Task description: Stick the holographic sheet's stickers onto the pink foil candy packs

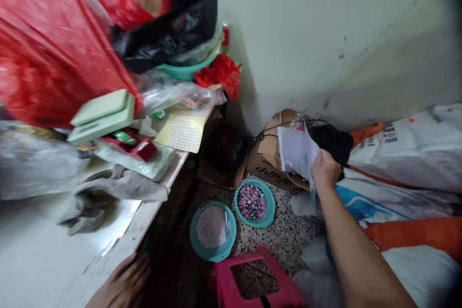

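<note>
Whitish bag [296,150], one, in right hand [327,169]; two teal bowls [215,253] nearby

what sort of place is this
Likely a small workshop or storeroom: two basins of small pieces on the floor, white sacks by the wall, and a table piled with plastic bags.

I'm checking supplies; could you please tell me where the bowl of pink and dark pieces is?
That bowl is on the floor, right of centre in the head view, between the bowl of pale beads and the lettered box.
</note>
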The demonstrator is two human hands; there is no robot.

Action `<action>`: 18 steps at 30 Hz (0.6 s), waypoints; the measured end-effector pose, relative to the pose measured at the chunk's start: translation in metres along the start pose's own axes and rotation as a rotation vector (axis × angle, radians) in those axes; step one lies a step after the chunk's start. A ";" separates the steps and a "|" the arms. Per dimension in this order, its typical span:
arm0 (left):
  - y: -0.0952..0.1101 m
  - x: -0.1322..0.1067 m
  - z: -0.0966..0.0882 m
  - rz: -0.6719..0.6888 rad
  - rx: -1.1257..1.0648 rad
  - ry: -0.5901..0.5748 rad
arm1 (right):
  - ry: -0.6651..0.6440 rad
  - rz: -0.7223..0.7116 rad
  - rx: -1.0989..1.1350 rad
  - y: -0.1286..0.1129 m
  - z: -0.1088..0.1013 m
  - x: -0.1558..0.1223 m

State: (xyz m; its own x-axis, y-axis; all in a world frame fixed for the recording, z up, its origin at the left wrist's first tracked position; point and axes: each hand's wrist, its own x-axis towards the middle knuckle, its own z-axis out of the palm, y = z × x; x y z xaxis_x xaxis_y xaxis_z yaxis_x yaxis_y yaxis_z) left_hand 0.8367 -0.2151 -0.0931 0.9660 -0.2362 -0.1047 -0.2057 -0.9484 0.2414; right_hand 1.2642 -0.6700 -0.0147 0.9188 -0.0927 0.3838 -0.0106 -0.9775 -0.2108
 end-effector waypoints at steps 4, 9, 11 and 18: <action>0.041 0.021 -0.050 -0.164 -0.406 -0.066 | 0.143 -0.546 0.068 -0.063 -0.120 -0.067; 0.094 -0.016 -0.144 -0.414 -1.423 0.268 | 0.061 -1.229 0.299 -0.179 -0.243 -0.194; 0.103 -0.067 -0.175 -0.358 -1.847 0.498 | -0.034 -1.512 0.516 -0.227 -0.274 -0.263; 0.104 -0.335 -0.169 -0.843 -2.235 1.028 | -0.175 -2.097 0.818 -0.311 -0.312 -0.537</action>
State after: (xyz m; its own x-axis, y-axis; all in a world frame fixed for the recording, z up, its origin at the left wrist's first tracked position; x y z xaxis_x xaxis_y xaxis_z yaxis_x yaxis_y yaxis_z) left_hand 0.5182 -0.1989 0.1300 0.6123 0.5687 -0.5493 -0.2253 0.7914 0.5683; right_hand 0.6507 -0.3753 0.1254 -0.5708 0.6928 0.4406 0.7812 0.6235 0.0316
